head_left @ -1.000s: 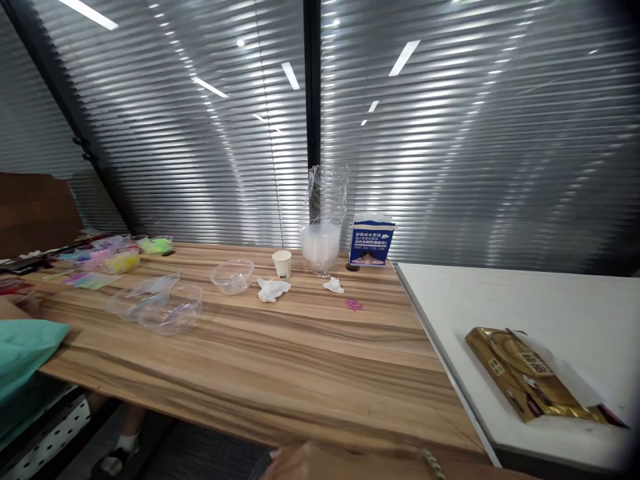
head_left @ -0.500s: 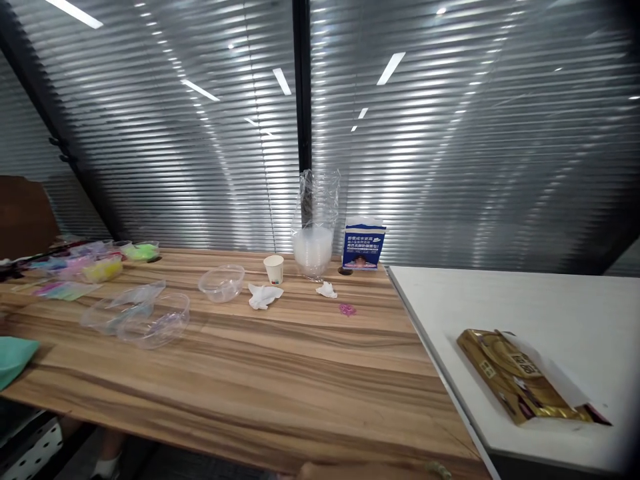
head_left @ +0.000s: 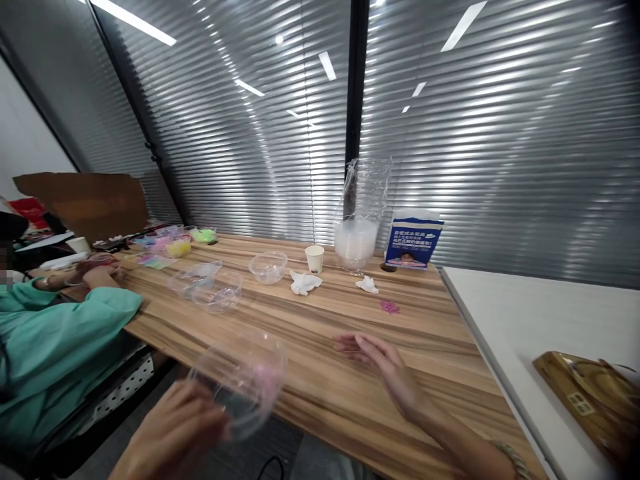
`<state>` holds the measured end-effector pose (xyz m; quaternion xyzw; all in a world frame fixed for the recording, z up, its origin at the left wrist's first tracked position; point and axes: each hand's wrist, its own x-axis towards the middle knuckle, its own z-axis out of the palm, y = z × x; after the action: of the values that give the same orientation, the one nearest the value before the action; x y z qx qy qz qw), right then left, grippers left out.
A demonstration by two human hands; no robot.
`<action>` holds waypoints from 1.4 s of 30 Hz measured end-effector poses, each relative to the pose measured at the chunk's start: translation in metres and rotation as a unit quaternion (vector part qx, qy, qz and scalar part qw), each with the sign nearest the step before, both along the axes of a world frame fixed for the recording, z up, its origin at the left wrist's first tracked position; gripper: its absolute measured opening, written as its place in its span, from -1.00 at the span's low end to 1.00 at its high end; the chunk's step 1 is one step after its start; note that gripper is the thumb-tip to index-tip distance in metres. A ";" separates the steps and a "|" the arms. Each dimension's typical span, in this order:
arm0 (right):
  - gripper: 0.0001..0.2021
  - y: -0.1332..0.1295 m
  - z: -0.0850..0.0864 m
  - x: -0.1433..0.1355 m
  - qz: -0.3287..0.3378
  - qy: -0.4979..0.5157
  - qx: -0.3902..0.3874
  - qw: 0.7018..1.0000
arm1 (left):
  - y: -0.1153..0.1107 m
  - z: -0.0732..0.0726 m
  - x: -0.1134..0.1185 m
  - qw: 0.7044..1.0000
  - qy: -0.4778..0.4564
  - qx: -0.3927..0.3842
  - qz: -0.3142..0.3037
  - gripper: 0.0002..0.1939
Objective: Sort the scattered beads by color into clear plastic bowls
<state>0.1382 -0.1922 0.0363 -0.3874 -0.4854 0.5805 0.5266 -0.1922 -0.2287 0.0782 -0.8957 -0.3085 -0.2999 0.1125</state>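
My left hand (head_left: 183, 423) grips the rim of a clear plastic bowl (head_left: 245, 380), blurred by motion, over the table's front edge. Something pink shows inside that bowl. To the right, my right hand (head_left: 375, 357) is held over the wooden table (head_left: 320, 347) with fingers stretched out and nothing in them. Beyond it lies a small pink cluster (head_left: 389, 307). Two crumpled white tissues (head_left: 305, 283) (head_left: 367, 285), a paper cup (head_left: 315, 259) and another clear bowl (head_left: 269, 267) stand farther back. More clear bowls (head_left: 217, 292) overlap at the left.
A bagged stack of bowls (head_left: 355, 243) and a blue packet (head_left: 414, 241) stand by the blinds. A gold package (head_left: 590, 400) lies on the white table (head_left: 540, 320). At the left sits a person in green sleeves (head_left: 75, 330), near containers of coloured material (head_left: 177, 248).
Both my hands have come into view, the left with a clear bowl. The view has swung left, showing more of the person there, and the table items appear farther right.
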 end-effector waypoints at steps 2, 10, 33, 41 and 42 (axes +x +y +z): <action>-0.54 0.008 -0.010 0.004 -0.037 0.010 -0.015 0.999 | 0.039 0.003 0.012 0.999 -0.028 0.037 0.004 -0.89; -0.44 0.021 -0.029 0.011 -0.097 -0.068 0.003 0.993 | 0.139 0.013 0.044 0.985 0.030 0.164 0.054 -0.86; -0.55 0.011 -0.029 0.008 -0.037 -0.302 0.127 0.944 | 0.317 0.009 -0.009 0.870 0.085 -0.132 0.468 -0.75; -0.56 0.012 -0.032 0.009 -0.032 -0.308 0.127 0.942 | 0.319 0.008 -0.015 0.870 0.095 -0.192 0.445 -0.72; -0.56 0.012 -0.032 0.010 -0.031 -0.310 0.126 0.942 | 0.318 0.010 -0.011 0.880 0.093 -0.184 0.429 -0.70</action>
<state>0.1478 -0.1802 0.0045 -0.4933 -0.6817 0.3491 0.4124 -0.2032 0.0894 0.0881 -0.7043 -0.6999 -0.0754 0.0920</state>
